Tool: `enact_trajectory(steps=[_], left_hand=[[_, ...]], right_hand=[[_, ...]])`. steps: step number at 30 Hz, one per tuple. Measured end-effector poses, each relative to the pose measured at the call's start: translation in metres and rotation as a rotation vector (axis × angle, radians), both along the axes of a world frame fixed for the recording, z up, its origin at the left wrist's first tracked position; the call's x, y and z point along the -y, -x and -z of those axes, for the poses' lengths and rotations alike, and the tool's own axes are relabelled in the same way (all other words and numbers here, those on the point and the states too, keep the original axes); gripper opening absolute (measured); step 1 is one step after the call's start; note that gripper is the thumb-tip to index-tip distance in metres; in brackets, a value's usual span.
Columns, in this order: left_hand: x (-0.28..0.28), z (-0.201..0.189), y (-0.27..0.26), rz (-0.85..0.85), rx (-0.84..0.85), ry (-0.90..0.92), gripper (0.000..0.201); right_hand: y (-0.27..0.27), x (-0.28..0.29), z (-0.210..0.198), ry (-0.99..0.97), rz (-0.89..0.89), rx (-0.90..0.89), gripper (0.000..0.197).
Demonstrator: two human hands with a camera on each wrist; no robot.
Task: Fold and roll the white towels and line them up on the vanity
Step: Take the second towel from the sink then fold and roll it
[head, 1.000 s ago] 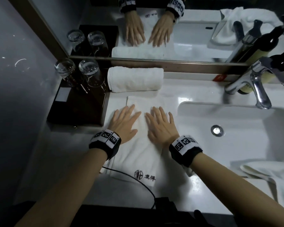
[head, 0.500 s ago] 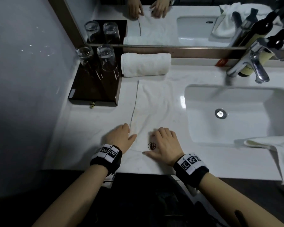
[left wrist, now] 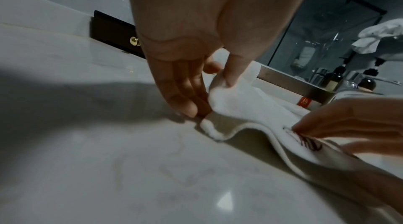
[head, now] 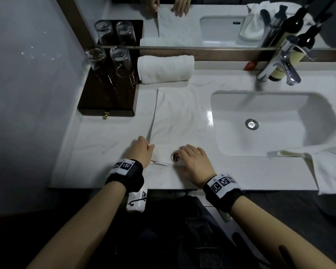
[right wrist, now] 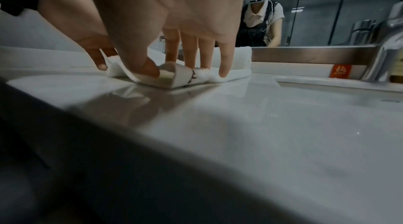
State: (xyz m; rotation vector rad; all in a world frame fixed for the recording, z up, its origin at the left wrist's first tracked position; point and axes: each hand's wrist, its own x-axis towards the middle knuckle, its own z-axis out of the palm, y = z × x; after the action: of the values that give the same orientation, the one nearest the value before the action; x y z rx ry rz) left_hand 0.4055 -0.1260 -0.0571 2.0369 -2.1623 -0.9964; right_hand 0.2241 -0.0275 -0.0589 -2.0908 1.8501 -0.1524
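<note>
A folded white towel [head: 175, 117] lies as a long strip on the vanity [head: 97, 152], left of the sink. Its near end, marked with a dark logo [head: 175, 156], is turned up and over. My left hand [head: 145, 149] pinches the near left corner; in the left wrist view its thumb and fingers [left wrist: 185, 105] hold the towel [left wrist: 242, 105] edge. My right hand [head: 189, 155] holds the turned end, its thumb [right wrist: 150, 70] tucked in the fold of the towel [right wrist: 172, 79] and fingers on top. A rolled towel [head: 165, 68] lies at the mirror.
A dark tray [head: 107, 101] with two upturned glasses [head: 120, 61] stands at the back left. The sink [head: 231, 136] and faucet [head: 279, 68] are to the right, with a loose white towel [head: 330, 164] draped over the sink's right edge. A dark bottle [head: 279, 72] stands behind the faucet.
Both hands slid from the middle of the flat towel back to its near end and lifted that end over, so only the round logo shows.
</note>
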Motion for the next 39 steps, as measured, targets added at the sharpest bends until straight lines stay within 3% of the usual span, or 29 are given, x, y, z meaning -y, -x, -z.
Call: enact_trajectory(steps=[3,9,14,17,20,23,25,29,35,38,39], left_hand=[[-0.004,-0.006,0.002,-0.037,-0.044,-0.026,0.021],[-0.019,-0.012,0.012,-0.031,-0.027,-0.056,0.026],[-0.027,-0.010,0.012,0.049,0.018,-0.045,0.027],[-0.030,-0.005,0.007,0.209,0.114,0.111,0.027],[-0.032,0.000,0.002,0.434,0.071,0.313,0.026],[-0.038,0.008,-0.001,0.679,0.068,0.281,0.040],[-0.041,0.013,-0.003,0.739,0.105,0.291,0.047],[-0.044,0.018,-0.005,0.782,0.142,0.392,0.037],[-0.051,0.019,-0.012,0.775,0.084,0.416,0.038],[-0.049,0.021,-0.010,0.650,-0.054,0.430,0.017],[-0.047,0.020,-0.008,0.580,-0.084,0.386,0.018]], right_hand=[[-0.004,-0.001,-0.001,0.089,0.103,0.044,0.034],[0.011,-0.008,0.000,0.030,0.206,-0.083,0.028],[0.018,-0.022,0.000,0.067,0.108,-0.065,0.033],[0.019,-0.030,0.001,0.046,0.087,-0.088,0.026],[0.023,-0.033,0.004,0.089,0.054,-0.024,0.031],[0.033,-0.033,0.007,0.093,-0.004,0.036,0.035],[0.038,-0.031,0.008,0.077,-0.007,0.027,0.034],[0.041,-0.029,0.011,0.097,0.058,0.084,0.025],[0.045,-0.025,0.006,0.038,0.385,0.367,0.013],[0.045,-0.021,0.003,0.041,0.450,0.396,0.012],[0.044,-0.020,0.003,0.036,0.473,0.400,0.013]])
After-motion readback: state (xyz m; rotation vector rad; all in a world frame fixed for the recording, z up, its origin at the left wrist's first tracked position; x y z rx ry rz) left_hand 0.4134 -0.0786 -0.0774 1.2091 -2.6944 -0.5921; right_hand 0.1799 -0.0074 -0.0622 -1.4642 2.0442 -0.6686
